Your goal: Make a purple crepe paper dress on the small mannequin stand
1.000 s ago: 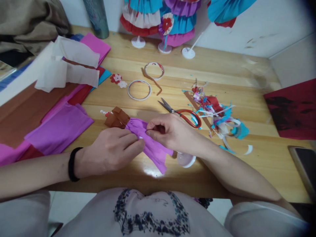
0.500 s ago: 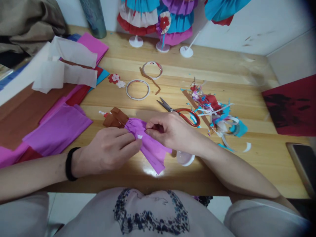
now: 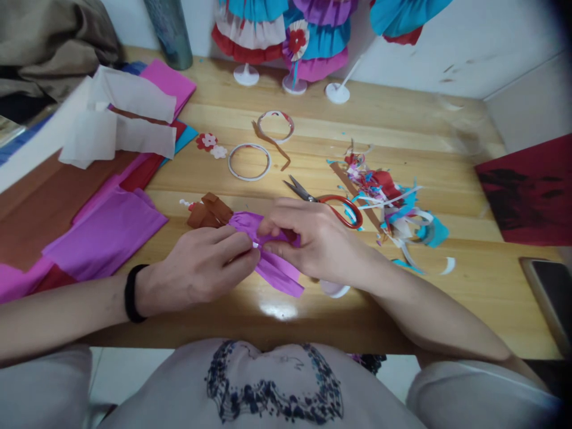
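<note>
Gathered purple crepe paper point(image 3: 279, 271) wraps the stem of a small paper doll, fanning out like a skirt towards the table edge. Loops of brown paper point(image 3: 210, 210) top it, with a red and white tip at the far left. My left hand point(image 3: 196, 265), wearing a black wristband, pinches the purple paper from the left. From the right, my right hand point(image 3: 319, 241) pinches it too, fingertips nearly meeting the left ones. A tiny white piece point(image 3: 255, 245) shows between the fingertips. Under my right wrist, a white round base point(image 3: 334, 289) is partly covered.
Red-handled scissors point(image 3: 342, 208) lie just beyond my right hand. Paper scraps point(image 3: 393, 202) are heaped to the right, near a phone point(image 3: 547, 292). Two tape rings point(image 3: 249, 162) and paper flowers point(image 3: 208, 142) lie ahead. Crepe sheets point(image 3: 107, 232) cover the left; paper dresses point(image 3: 250, 36) stand behind.
My right fingers have moved slightly left, closer to my left fingertips. The purple paper's lower end has shifted up and is more folded. My left hand has moved a little right.
</note>
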A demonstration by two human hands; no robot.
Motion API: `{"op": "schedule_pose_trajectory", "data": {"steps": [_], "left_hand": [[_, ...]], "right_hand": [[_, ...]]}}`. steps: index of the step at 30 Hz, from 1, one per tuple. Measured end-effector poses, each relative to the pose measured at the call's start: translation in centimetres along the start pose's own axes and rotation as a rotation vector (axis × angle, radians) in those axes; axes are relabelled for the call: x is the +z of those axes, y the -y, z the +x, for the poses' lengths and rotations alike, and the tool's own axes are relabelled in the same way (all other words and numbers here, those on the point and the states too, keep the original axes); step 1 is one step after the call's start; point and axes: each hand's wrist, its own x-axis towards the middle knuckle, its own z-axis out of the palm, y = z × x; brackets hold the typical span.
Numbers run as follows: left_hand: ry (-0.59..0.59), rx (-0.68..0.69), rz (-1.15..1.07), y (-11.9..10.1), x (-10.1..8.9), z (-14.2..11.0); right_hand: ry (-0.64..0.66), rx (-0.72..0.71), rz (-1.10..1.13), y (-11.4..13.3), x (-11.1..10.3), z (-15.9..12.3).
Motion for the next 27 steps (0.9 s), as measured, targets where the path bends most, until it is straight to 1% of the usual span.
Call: {"op": "schedule_pose_trajectory", "data": {"steps": [3, 7, 11, 14, 23, 27], "left_hand": [[-0.010, 0.002, 0.009, 0.08, -0.35, 0.30], [-0.022, 0.002, -0.013, 0.23, -0.80, 0.68], [-0.033, 0.000, -0.046, 0.35, -0.90, 0.72], [-0.038, 0.002, -0.030, 0.36, -0.93, 0.64], [-0.046, 0.005, -0.024, 0.29, -0.74, 0.46], [-0.034, 0.002, -0.014, 0.31, -0.82, 0.53]], "right_hand": [[0.009, -0.073, -0.041, 0.01, 0.11, -0.15], [0.019, -0.110, -0.082, -0.20, 0.26, -0.23], [0.037, -0.075, -0.086, -0.32, 0.27, -0.23], [0.058, -0.036, -0.071, -0.21, 0.24, -0.20], [-0.029, -0.040, -0.098, -0.23, 0.46, -0.10], [-0.034, -0.030, -0.097, -0.42, 0.63, -0.23]]}}
